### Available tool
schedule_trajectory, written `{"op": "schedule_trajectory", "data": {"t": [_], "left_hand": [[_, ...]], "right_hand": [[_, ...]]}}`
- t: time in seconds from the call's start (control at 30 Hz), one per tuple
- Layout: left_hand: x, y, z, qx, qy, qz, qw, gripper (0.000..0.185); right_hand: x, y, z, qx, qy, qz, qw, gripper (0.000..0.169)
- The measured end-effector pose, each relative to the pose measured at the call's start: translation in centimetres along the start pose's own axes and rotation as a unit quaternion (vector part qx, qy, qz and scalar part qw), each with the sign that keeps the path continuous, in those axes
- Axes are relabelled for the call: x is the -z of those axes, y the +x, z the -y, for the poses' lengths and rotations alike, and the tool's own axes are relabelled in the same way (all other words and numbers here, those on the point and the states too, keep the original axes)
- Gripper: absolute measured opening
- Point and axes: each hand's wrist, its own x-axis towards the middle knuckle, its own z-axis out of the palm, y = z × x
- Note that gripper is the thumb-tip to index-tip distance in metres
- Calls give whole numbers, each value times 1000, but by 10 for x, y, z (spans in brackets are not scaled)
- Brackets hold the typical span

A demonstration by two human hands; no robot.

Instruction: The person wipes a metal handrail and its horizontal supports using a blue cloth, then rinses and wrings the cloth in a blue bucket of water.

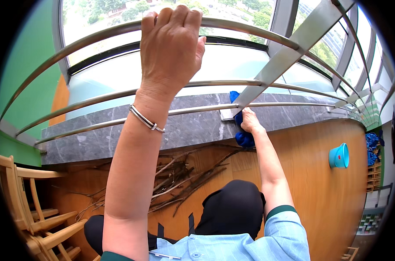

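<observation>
My left hand [171, 49] is wrapped around the top metal rail [243, 26] of a window guard railing. A silver bangle [146, 120] circles that wrist. Lower down and to the right, my right hand [250, 120] grips a blue cloth [244, 138] at the base of a flat metal post [272, 68]. The cloth lies on the grey marble sill [191, 130] beside the post's white base plate [227, 115], and part of it hangs over the sill's front edge. My fingers partly hide the cloth.
Dry branches [181, 179] lie on the wooden floor [302, 195] below the sill. Wooden chairs [37, 208] stand at the left. A turquoise bucket [338, 156] sits at the right. Lower rails [213, 107] run across in front of the window glass [230, 62].
</observation>
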Motion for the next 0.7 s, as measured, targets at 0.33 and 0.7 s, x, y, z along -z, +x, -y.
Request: {"op": "schedule_trajectory", "data": {"t": [0.33, 0.7], "left_hand": [[7, -1, 2, 1, -3, 30, 1000, 43], [5, 0, 9, -32, -1, 22, 999, 44]], "right_hand": [[-28, -60, 33, 9, -150, -2, 989, 70], [-38, -115, 47, -226, 583, -248, 740, 41]]}}
